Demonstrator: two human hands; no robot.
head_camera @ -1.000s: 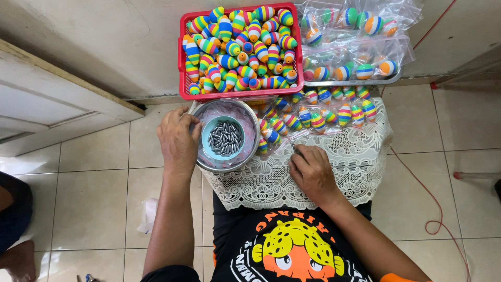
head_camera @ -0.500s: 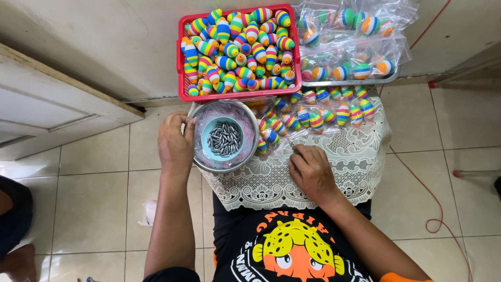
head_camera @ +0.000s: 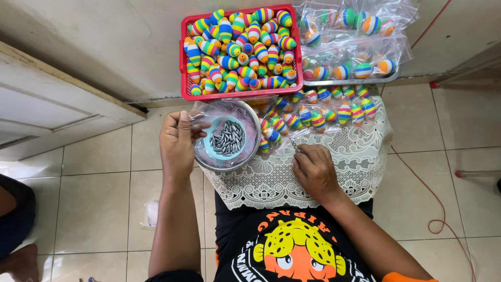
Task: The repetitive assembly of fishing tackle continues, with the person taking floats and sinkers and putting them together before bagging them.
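White lace cloth [head_camera: 334, 172] covered the person's lap, and both hands worked over it. At its left edge sat a metal bowl [head_camera: 250, 151] lined with clear plastic, holding a small teal dish [head_camera: 211, 149] filled with grey lead sinkers [head_camera: 228, 139]. The left hand [head_camera: 176, 143] rested against the bowl's left rim, its grip curled lightly over the plastic lining there, thumb toward the dish. The right hand [head_camera: 313, 169] lay on the cloth near its middle, fingers clenched around a thin metal piece [head_camera: 295, 143] that poked out toward the far edge; what else it held could not be told. Along the far edge of the cloth lay a row of striped foam floats [head_camera: 318, 115], several of them in clear plastic. Beyond the cloth, against the wall, a red basket [head_camera: 240, 95] was heaped with more such floats in rainbow bands, and to its right a metal tray [head_camera: 349, 81] carried clear bags of floats [head_camera: 355, 39]. Red cord [head_camera: 438, 209] trailed over the tiled floor [head_camera: 94, 188] at the right.
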